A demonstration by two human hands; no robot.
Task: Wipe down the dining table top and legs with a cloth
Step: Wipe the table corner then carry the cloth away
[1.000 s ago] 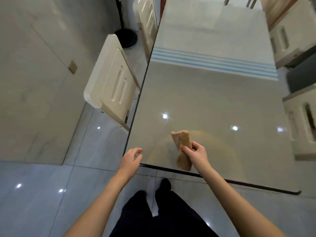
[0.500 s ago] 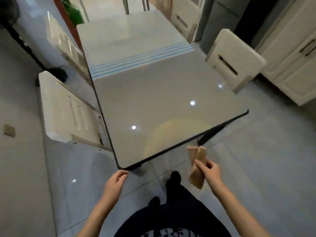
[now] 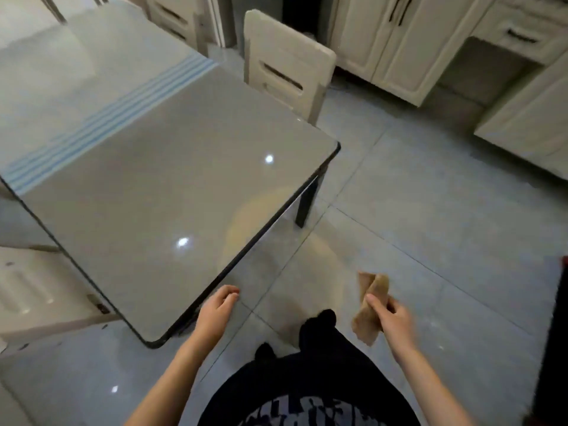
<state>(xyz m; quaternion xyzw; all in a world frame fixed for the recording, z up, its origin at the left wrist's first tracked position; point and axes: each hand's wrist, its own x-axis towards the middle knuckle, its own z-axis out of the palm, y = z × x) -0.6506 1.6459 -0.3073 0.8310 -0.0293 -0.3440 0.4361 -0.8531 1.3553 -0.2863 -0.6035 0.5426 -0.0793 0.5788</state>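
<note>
I am pinching the folded tan cloth in my right grip, off the glossy grey glass bench to its left, its black leg ahead seemingly unwiped, my loosely curled left grip holding nothing.

Dim indoor light, ceiling-lamp glare spots on glossy table top, soft blur, wide-angle bending

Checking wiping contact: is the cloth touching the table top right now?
No, the cloth is held by the right hand over the floor, clear of the table top.

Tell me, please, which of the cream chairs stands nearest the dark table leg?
The chair at the table's far right side, beyond the dark leg; the other is tucked in at the left.
</note>
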